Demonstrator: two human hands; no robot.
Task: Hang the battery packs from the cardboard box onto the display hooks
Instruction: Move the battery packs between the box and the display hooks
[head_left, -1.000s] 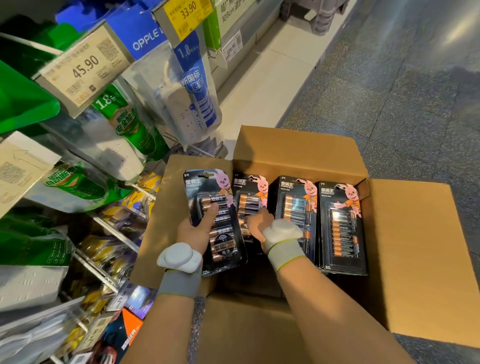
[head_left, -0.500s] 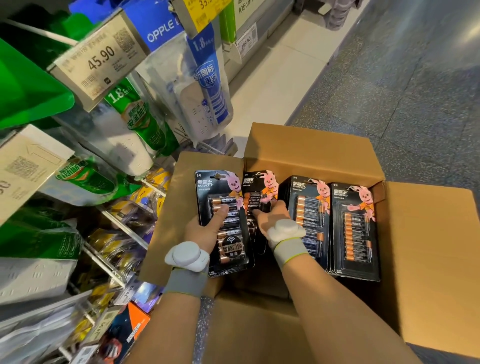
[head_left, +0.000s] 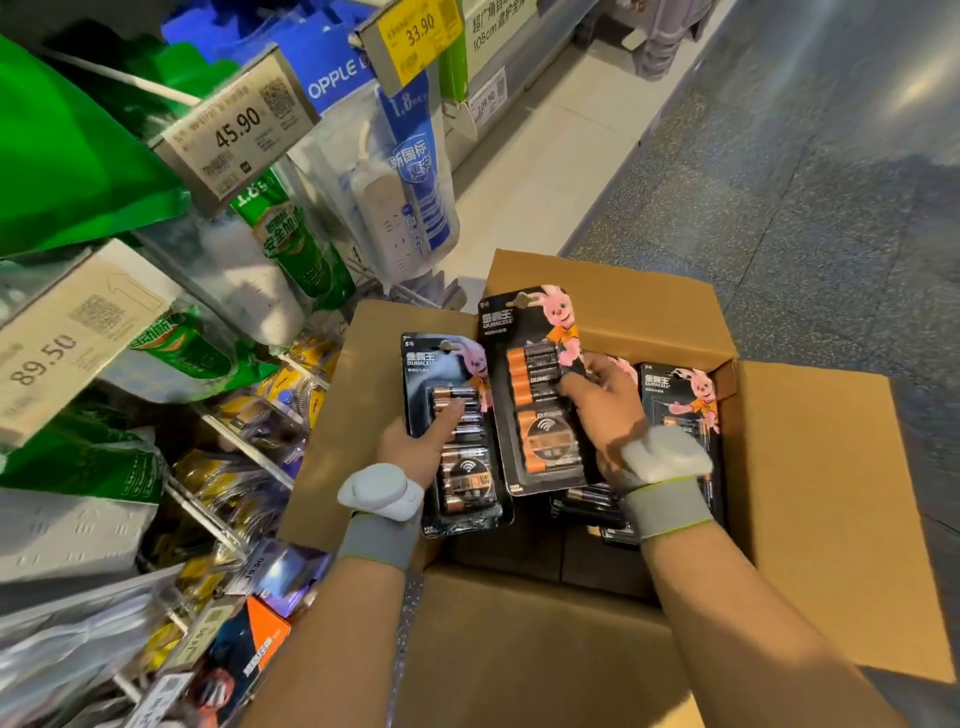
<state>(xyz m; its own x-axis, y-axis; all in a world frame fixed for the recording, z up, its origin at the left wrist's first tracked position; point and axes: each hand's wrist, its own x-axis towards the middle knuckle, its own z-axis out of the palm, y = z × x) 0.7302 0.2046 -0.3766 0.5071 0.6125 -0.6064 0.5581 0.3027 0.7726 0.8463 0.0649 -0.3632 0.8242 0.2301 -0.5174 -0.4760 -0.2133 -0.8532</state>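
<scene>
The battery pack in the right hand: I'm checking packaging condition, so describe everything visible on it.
The battery pack is a black card with a pink bunny top right, a hang hole at the top and orange-ended batteries under clear blister. It stands nearly upright, held above the cardboard box, the right hand pinching its right edge.

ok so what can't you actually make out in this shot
Head view throughout.
1. Packs left in the cardboard box: mostly covered by the right hand and the right pack; no count possible.
2. Fingers of the left hand: behind the left pack; only the thumb shows.
3. Display hooks: blurred and crowded by hanging goods; no free one can be picked out.
</scene>
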